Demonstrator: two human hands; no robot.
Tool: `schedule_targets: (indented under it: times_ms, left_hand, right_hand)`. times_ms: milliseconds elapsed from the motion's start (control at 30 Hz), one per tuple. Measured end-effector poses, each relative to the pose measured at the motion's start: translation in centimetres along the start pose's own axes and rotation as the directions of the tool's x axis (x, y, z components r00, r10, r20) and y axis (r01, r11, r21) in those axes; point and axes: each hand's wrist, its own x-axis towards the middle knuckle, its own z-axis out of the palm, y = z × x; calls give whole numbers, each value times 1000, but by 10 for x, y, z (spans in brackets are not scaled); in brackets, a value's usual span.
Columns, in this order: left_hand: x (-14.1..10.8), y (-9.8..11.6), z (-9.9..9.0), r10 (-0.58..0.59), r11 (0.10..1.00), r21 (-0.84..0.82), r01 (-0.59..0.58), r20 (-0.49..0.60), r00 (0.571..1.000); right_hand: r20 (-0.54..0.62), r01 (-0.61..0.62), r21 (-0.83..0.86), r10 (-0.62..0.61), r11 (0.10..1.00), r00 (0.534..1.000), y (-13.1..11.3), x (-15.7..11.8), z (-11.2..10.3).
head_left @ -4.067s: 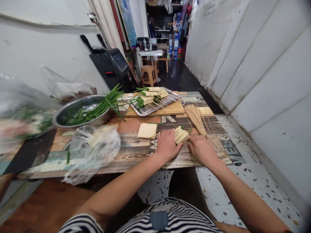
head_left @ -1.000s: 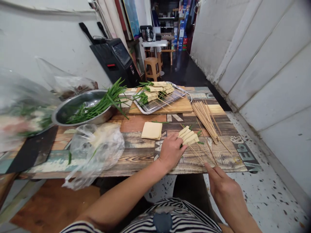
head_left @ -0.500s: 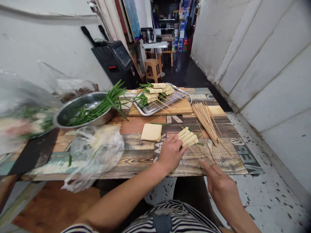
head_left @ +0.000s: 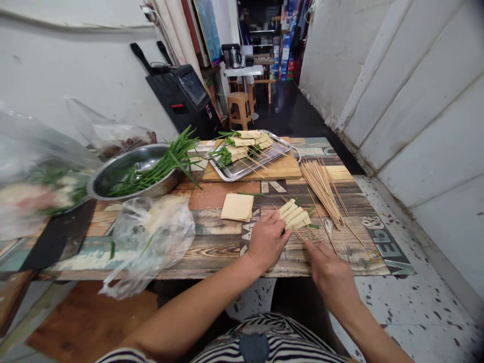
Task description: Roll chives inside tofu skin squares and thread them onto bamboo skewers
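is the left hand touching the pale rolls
Touching. The head view shows the left hand with its fingers and thumb against the left end of the pale rolls, with no visible gap.

Pale seamed wall (head_left: 427, 106) along the right, dark-speckled floor (head_left: 423, 295), brown stool (head_left: 238, 99) near a small white table (head_left: 244, 71).

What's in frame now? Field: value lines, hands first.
left hand: holds the left end of the pale rolls
right hand: pinches a thin stick leading to the rolls
sheet stack: flat, left of the rolls
loose sticks: fanned, right of the rolls
tray: on wooden board, bearing skewered rolls
bowl: metal, green stalks overhanging its rim
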Motion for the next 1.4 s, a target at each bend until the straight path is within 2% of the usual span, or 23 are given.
schedule_targets:
  times_ms: [100,200,300,367,467,533,600,667,700,767,833,933,1000,1067,1133,1200,1300,1400]
  left_hand:
    - [0,2,-1,-3,1000,9,3,10,1000]
    - [-1,5,-1,-15,999,40,15,7,1000]
    - [-1,8,-1,-56,996,70,57,-11,998]
    - [1,11,-3,-84,993,83,82,14,996]
    - [1,17,-10,-148,987,77,142,87,985]
    - [-4,19,-18,-164,986,35,161,102,981]
    - [-13,17,-27,-103,994,-34,104,23,994]
    - [-26,10,-39,27,996,-84,-41,-162,986]
    - [-34,5,-45,94,989,-88,-122,-270,958]
    - [-53,-5,-59,184,968,-68,-240,-452,873]
    - [-73,-14,-71,182,966,-54,-254,-557,811]
    - [-98,-21,-81,127,980,-44,-193,-607,785]
    - [-110,-24,-83,128,980,-49,-194,-593,795]
    - [-119,-27,-82,153,972,-71,-226,-541,827]
    - [-125,-30,-81,183,963,-89,-253,-473,862]
    - [-131,-33,-81,219,958,-81,-275,-413,884]
    - [-138,-38,-81,290,947,-29,-320,-352,890]
    - [-144,-43,-84,344,934,12,-356,-293,892]
  right_hand:
    - [23,5,-56,-3,998,1000,-3,9,3]
    - [28,41,-136,-38,990,999,-2,11,-6]
    - [-48,36,-186,-46,982,998,9,6,-14]
    - [-64,49,-145,-59,988,996,19,4,-15]
    - [10,93,-30,-92,995,996,27,2,-14]
    - [49,77,27,-78,997,996,28,3,-15]
    - [73,65,81,-71,995,995,29,6,-20]
    - [84,90,142,-103,986,991,28,11,-29]
    - [80,106,169,-121,980,989,28,15,-35]
    - [63,134,208,-150,969,987,23,24,-48]
    - [47,161,214,-175,964,984,13,41,-60]
    - [27,220,149,-226,964,974,-12,88,-65]
    - [-23,253,44,-252,967,967,-33,135,-56]
    - [-28,215,-93,-218,972,975,-55,186,-37]
    - [33,133,-211,-129,968,991,-76,233,-12]
    - [131,120,-264,-88,957,988,-92,268,14]
    - [206,144,-263,-90,954,974,-109,291,45]
    - [261,183,-261,-113,948,959,-117,288,54]
